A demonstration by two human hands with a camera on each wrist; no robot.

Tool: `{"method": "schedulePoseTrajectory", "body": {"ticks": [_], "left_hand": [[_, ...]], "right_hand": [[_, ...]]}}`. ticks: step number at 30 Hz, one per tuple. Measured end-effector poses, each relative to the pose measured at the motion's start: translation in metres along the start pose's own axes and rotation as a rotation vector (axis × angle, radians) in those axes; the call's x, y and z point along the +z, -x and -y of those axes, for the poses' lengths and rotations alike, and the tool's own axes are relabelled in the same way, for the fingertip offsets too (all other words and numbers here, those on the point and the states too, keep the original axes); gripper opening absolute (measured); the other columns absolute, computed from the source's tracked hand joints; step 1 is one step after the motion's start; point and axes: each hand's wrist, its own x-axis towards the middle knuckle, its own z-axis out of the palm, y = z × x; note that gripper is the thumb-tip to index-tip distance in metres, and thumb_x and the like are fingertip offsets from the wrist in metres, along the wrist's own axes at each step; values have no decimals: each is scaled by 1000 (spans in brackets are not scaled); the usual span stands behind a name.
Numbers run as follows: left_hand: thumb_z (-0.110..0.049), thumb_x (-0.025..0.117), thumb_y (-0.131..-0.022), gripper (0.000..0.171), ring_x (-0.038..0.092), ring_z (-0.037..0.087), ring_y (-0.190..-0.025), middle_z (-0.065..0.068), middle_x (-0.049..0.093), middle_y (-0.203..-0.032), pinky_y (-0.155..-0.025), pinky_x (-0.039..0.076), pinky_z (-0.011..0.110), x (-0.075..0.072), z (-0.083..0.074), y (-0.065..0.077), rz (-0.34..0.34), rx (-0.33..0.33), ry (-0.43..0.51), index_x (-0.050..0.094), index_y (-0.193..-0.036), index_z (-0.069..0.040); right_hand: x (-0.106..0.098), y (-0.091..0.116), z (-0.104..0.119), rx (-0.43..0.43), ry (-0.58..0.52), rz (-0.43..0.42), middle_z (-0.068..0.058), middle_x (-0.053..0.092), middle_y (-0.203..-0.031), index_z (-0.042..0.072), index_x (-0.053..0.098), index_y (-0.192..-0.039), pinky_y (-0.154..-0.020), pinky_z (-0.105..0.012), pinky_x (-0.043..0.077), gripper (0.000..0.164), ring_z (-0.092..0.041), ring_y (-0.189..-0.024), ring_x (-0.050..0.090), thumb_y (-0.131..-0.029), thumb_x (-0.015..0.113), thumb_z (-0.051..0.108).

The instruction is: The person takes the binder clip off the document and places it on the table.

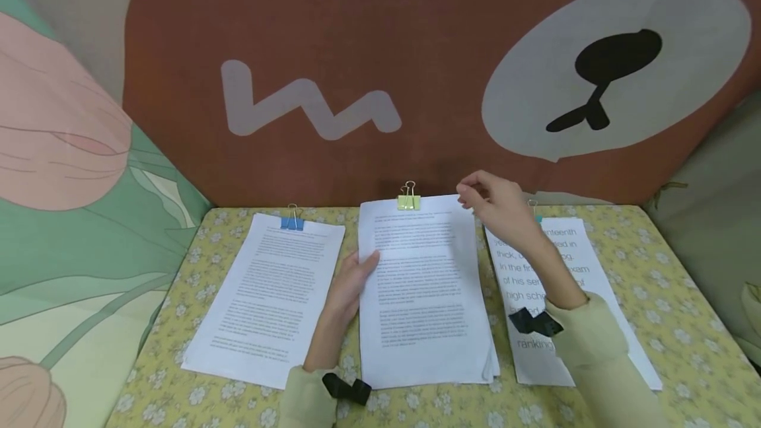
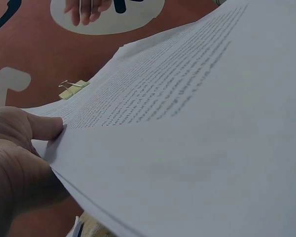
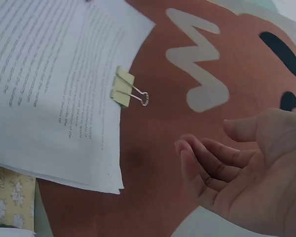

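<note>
A stack of printed paper (image 1: 416, 269) is held tilted up in the middle of the head view, a yellow binder clip (image 1: 408, 202) gripping its top edge. My left hand (image 1: 347, 283) holds the left side of this stack, thumb (image 2: 47, 128) lying over the front and the other fingers hidden behind. Close to the stack's top right corner, my right hand (image 1: 505, 210) is raised with nothing in it. Its fingers (image 3: 212, 163) are loosely bent and apart from the paper in the right wrist view. The lower right corners of the sheets fan out slightly.
On the left of the flowered tabletop (image 1: 196, 276) lies another paper stack (image 1: 261, 302) with a blue binder clip (image 1: 292, 223). A large-print stack (image 1: 535, 367) lies at the right, partly behind the right arm. A brown patterned cloth (image 1: 309, 170) stands behind the table.
</note>
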Motion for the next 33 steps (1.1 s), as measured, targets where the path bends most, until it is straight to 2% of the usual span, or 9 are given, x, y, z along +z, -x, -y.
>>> {"method": "schedulePoseTrajectory", "body": {"ticks": [2,6,9,14,21,28,30,33], "left_hand": [[-23,47,-110,42,65,24,-123,9,69,-131,-107,49,40,0,0,0,-3,-5,1,52,-151,-15],[-23,47,-109,42,64,23,-125,7,69,-132,-111,45,42,1,-1,1,-5,-5,16,52,-151,-18],[-22,47,-109,42,64,23,-124,8,69,-131,-110,46,42,1,-1,1,2,6,15,52,-151,-17],[-22,47,-109,42,65,24,-123,8,69,-131,-108,48,41,0,0,1,8,10,15,52,-151,-17],[-22,47,-109,43,66,26,-121,10,68,-131,-102,53,37,-1,-1,1,39,25,24,51,-152,-16],[-21,46,-110,43,67,26,-119,12,68,-130,-100,54,36,-2,0,2,76,44,29,50,-152,-13],[-20,47,-110,43,68,26,-117,13,69,-129,-98,55,36,-2,0,1,82,50,37,50,-152,-12],[-20,47,-110,43,69,26,-114,13,69,-128,-96,56,35,-3,0,1,90,56,48,51,-151,-12]], "right_hand": [[6,-8,4,-10,37,24,-19,70,-108,-3,66,-121,-76,-43,53,30,-33,-95,67,-109,56,23],[18,-26,7,-33,61,87,-23,67,-118,-7,60,-130,-86,-51,54,34,-37,-105,65,-108,57,19],[27,-38,5,-35,55,143,-26,63,-127,-11,53,-139,-95,-53,53,42,-40,-116,62,-108,57,18],[39,-55,2,-46,64,213,-30,58,-133,-14,45,-145,-99,-54,50,52,-41,-119,59,-108,57,21],[48,-75,-5,-54,73,308,-27,62,-132,-12,52,-141,-101,-53,50,53,-39,-120,60,-109,55,30],[48,-91,-7,-14,2,441,-21,64,-134,-6,61,-137,-103,-51,48,54,-34,-122,60,-109,52,40],[47,-95,-7,-3,-19,466,-18,67,-122,-4,65,-131,-98,-47,49,53,-32,-113,61,-108,53,42],[43,-99,-9,16,-49,498,-14,66,-104,1,71,-112,-89,-42,46,47,-28,-100,58,-107,54,44]]}}
